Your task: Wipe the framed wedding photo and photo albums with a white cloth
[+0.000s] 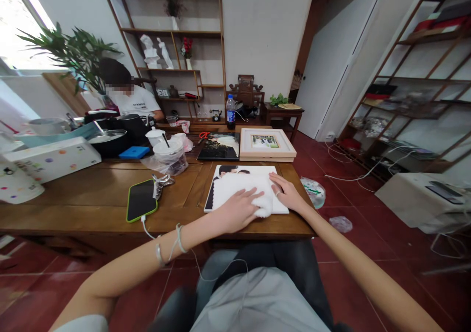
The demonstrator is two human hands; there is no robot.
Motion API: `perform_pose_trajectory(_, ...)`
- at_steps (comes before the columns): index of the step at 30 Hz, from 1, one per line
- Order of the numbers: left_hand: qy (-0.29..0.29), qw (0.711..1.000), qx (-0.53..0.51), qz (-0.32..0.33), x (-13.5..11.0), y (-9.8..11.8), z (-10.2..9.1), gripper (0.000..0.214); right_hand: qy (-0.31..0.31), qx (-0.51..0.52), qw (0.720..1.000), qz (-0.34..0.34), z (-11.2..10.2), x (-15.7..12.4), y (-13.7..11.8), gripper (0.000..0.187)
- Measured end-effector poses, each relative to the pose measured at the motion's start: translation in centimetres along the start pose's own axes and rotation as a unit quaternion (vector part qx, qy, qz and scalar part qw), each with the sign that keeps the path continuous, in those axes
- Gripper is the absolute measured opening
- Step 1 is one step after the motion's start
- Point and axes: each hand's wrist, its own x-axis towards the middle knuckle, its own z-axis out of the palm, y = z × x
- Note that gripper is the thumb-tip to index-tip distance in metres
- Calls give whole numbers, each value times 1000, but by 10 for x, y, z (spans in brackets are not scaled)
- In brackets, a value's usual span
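A white-edged photo print panel (281, 205) lies flat near the table's front edge, showing part of a picture of two people. On top of it is a fluffy white cloth (231, 185), which covers much of the picture. My left hand (239, 208) rests on the cloth with its fingers spread, pressing it against the panel. Beneath those fingers, the cloth's lower right part bunches up. Along the panel's right side lies my right hand (287, 192), fingers stretched out flat and a ring on one. Its fingertips are beside the cloth's right edge.
Behind the panel lie a dark photo panel (219, 146) and a pale picture frame (268, 144). A bottle (230, 112) stands farther back. To the left are a charging phone (142, 200), a bagged cup (169, 153) and a white box (55, 159). Another person (142, 101) sits across the table.
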Motion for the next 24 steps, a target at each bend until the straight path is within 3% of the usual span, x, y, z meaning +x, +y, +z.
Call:
perform_pose_trajectory(6, 17, 997, -21, -76, 40, -49, 22, 36, -9, -7, 1000, 0, 0, -1, 0, 40)
perform_pose_trajectory(10, 40, 992, -5, -120, 53, -55, 29, 37, -13, -17, 1000, 7, 0, 0, 0, 40)
perform_pose_trajectory(14, 31, 993, 11, -114, 50, -38, 28, 34, -7, -8, 1000, 6, 0, 1, 0, 40)
perform_pose_trajectory(21, 7, 998, 41, -47, 16, 33, 13, 28, -14, 12, 1000, 3, -3, 0, 1, 46)
perform_pose_trajectory(24, -6, 999, 32, -20, 2, 53, 5, 25, -12, 17, 1000, 0, -3, 0, 3, 49)
